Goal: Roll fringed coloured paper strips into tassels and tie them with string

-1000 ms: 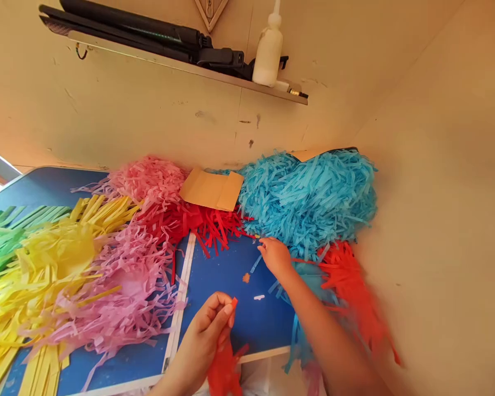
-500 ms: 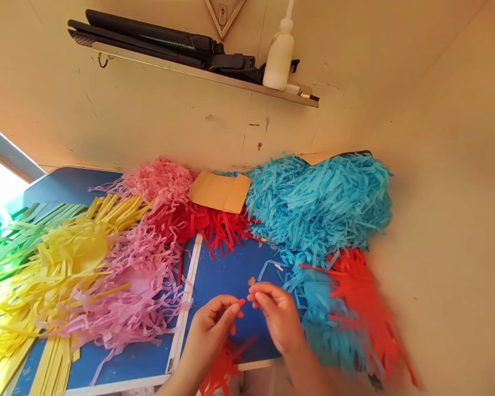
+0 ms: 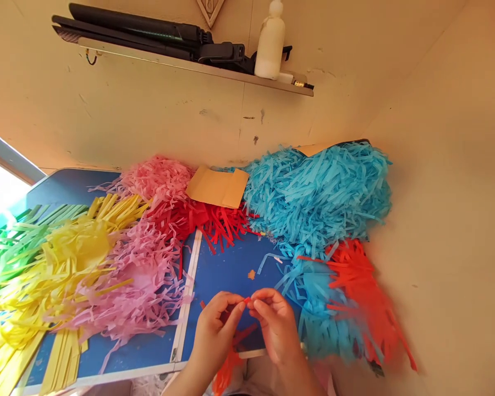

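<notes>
My left hand (image 3: 218,325) pinches the top of a red paper tassel (image 3: 227,369), whose fringe hangs below over the table's front edge. My right hand (image 3: 275,323) is closed too, its thumb and fingertips meeting the left ones at the small red twisted end (image 3: 247,301). The fingers hide most of that end. To the right, red paper fringe (image 3: 355,269) lies over light blue paper fringe (image 3: 325,297). Just beyond my hands sits a small brown scrap (image 3: 251,274), with a bent blue paper strip (image 3: 264,263) close to it.
The blue folding table (image 3: 214,275) bears a large blue fringe heap (image 3: 322,192), pink fringe (image 3: 157,179), lilac fringe (image 3: 140,280), yellow fringe (image 3: 74,258) and green fringe (image 3: 28,231). A brown paper piece (image 3: 217,187) rests on red fringe. Above, a wall shelf (image 3: 181,65) carries a white bottle (image 3: 270,47).
My right hand has come left to meet my left hand at the tassel's red end; they were slightly apart before. The view has tilted down a little.
</notes>
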Available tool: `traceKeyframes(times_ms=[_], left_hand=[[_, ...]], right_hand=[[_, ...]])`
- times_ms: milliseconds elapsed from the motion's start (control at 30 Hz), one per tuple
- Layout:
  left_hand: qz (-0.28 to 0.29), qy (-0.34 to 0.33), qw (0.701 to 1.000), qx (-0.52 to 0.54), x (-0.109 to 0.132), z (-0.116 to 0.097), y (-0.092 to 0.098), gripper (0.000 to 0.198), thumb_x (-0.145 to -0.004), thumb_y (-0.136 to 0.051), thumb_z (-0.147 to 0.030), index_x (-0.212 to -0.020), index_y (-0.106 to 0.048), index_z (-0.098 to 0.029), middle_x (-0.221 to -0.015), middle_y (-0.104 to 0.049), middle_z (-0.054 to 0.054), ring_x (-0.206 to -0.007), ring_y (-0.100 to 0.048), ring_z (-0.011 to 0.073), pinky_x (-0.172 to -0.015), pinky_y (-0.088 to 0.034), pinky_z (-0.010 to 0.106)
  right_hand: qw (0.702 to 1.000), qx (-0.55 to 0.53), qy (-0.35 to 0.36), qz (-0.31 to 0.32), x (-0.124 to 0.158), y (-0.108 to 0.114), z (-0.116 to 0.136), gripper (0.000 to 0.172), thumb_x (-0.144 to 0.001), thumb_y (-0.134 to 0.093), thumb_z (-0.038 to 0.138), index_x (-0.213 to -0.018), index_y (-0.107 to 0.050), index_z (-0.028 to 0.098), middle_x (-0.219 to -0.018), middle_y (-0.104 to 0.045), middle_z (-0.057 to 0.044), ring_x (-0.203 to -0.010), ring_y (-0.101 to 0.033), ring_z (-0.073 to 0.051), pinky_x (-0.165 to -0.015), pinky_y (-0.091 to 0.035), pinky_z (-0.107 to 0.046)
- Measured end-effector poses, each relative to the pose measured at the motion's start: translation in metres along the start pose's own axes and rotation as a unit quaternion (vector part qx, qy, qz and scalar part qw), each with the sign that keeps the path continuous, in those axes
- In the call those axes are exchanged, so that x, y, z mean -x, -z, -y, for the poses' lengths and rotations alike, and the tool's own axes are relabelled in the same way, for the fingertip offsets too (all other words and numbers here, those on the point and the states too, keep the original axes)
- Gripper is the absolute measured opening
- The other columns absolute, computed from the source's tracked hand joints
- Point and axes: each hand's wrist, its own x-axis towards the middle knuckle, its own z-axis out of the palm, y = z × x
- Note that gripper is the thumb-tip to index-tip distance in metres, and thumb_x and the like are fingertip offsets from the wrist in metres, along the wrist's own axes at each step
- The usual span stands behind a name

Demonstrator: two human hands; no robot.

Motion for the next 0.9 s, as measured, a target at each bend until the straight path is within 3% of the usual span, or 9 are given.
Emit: traceKeyframes(times_ms=[200, 433, 600, 700, 900], left_hand=[[0.023, -0.070, 0.996, -0.047, -0.001, 0.001, 0.006, 0.017, -0.089, -0.058, -0.028, -0.082, -0.073, -0.022, -0.077, -0.071, 0.002, -0.070, -0.067, 0.0150, -0.063, -0.052, 0.023], [0.048, -0.156, 0.980, -0.115, -0.002, -0.006, 0.014, 0.022, -0.092, -0.053, -0.022, -0.083, -0.073, -0.022, -0.075, -0.070, 0.003, -0.066, -0.067, 0.0136, -0.060, -0.051, 0.021], [0.049, -0.112, 0.988, -0.091, -0.001, -0.004, 0.017, 0.009, -0.086, -0.063, -0.025, -0.087, -0.072, -0.024, -0.074, -0.074, 0.001, -0.064, -0.069, 0.0147, -0.059, -0.053, 0.021], [0.054, -0.089, 0.993, -0.063, -0.001, -0.004, 0.018, 0.007, -0.082, -0.069, -0.027, -0.088, -0.072, -0.024, -0.073, -0.075, 0.000, -0.063, -0.069, 0.0150, -0.059, -0.054, 0.021], [0.131, -0.132, 0.982, -0.035, -0.006, -0.009, 0.022, 0.010, -0.083, -0.071, -0.032, -0.080, -0.074, -0.023, -0.072, -0.072, 0.002, -0.064, -0.067, 0.0138, -0.060, -0.052, 0.020]], right_hand=[[0.998, 0.040, 0.035, -0.033, -0.001, 0.001, -0.008, 0.032, -0.061, -0.090, 0.033, -0.083, -0.071, 0.021, -0.076, -0.071, -0.001, -0.074, -0.065, -0.016, -0.070, -0.052, -0.026], [0.968, 0.217, 0.125, -0.007, 0.002, 0.008, 0.001, 0.016, -0.069, -0.082, 0.028, -0.079, -0.072, 0.021, -0.075, -0.070, -0.001, -0.074, -0.065, -0.018, -0.074, -0.053, -0.029], [0.976, 0.190, 0.061, 0.085, 0.005, 0.008, 0.010, 0.018, -0.072, -0.082, 0.034, -0.081, -0.074, 0.021, -0.079, -0.071, -0.003, -0.073, -0.064, -0.019, -0.071, -0.052, -0.029], [0.981, 0.158, 0.034, 0.108, 0.007, 0.009, 0.010, 0.017, -0.079, -0.076, 0.038, -0.083, -0.075, 0.022, -0.079, -0.071, -0.003, -0.068, -0.062, -0.017, -0.065, -0.050, -0.028], [0.956, 0.256, 0.102, 0.102, 0.013, 0.010, 0.018, 0.014, -0.080, -0.074, 0.030, -0.070, -0.071, 0.021, -0.070, -0.066, 0.000, -0.067, -0.057, -0.015, -0.065, -0.045, -0.025]])
